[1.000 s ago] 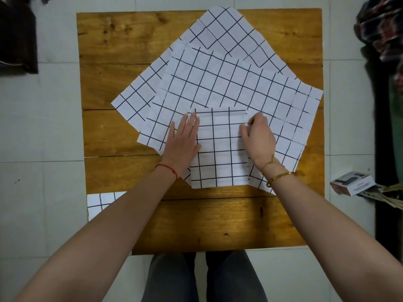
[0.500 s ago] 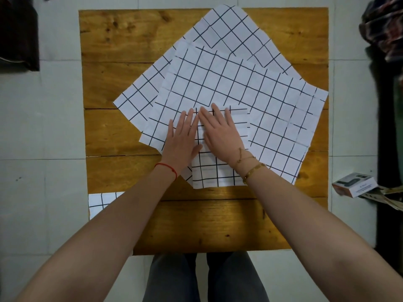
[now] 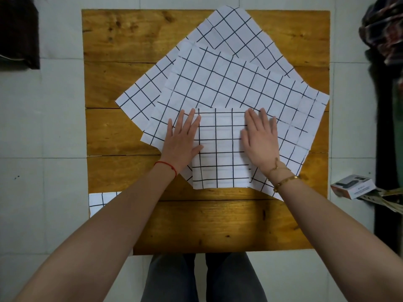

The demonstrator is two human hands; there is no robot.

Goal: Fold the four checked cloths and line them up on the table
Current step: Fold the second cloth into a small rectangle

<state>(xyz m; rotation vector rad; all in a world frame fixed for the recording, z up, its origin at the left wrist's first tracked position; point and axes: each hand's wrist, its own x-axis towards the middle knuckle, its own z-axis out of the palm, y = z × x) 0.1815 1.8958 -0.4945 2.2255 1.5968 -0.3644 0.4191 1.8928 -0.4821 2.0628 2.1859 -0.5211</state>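
**Four cloths in shot, one nearly out of sight**

Four checked cloths show, and only one is in full view. Largest thing first: the table (image 3: 122,131), wooden planks, its near-left corner covered by the left forearm. On it lie two unfolded cloths, spread and overlapping. The back cloth (image 3: 235,29) sits cornerwise, its far tip just over the table's far edge and much of it buried under the front cloth (image 3: 229,83), which lies skewed across the middle. How far the back one runs underneath cannot be made out.

On top of the front cloth, toward the near side, sits the folded cloth (image 3: 222,149), a neat rectangle squared to the planks. Both hands lie on it. The left hand (image 3: 182,140) is flat, fingers straight and spread, covering its left edge. The right hand (image 3: 259,138) is flat too, fingers straight, covering its right edge. Neither grips anything; both simply press down.

Down at the left table edge, a fourth cloth (image 3: 101,201) peeks out, mostly hidden by the left forearm, so whether it is folded cannot be told.

Smaller things now. On the floor to the right lies a small box (image 3: 353,186) with orange sides; its printing is too small to read. Papers beside it run out of frame. Dark fabric at upper right and a dark shape at upper left are both cut off. A red string circles the left wrist, gold bracelets the right.
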